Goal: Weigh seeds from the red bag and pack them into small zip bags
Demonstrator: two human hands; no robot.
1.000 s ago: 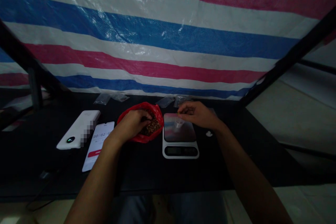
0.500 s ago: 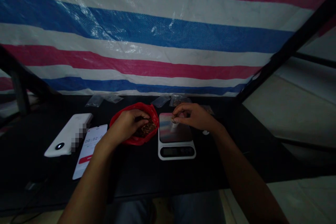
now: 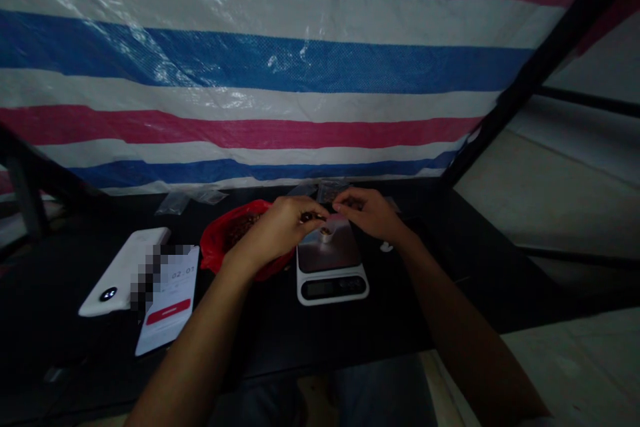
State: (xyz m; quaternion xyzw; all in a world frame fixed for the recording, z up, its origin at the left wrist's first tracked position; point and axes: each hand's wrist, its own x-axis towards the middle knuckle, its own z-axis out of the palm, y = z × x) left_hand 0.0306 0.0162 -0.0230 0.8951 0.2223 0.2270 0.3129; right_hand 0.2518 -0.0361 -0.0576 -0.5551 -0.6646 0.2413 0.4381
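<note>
Tarpaulin [image 3: 250, 60] in stripes (red, white, blue), black tabletop [image 3: 390, 327] under kitchen scale [image 3: 333, 267]

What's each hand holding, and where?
The left hand pinches brown granules between its fingertips; the right hand appears to grip the rim of a small clear cup.

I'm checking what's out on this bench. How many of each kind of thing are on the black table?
Kitchen scale: 1
Small cup on the scale: 1
Red plastic bag: 1
Small clear plastic bags: 4, perhaps more behind the hands
Phone showing a timer: 1
White power bank: 1
Small white object: 1
Total: 10
</note>
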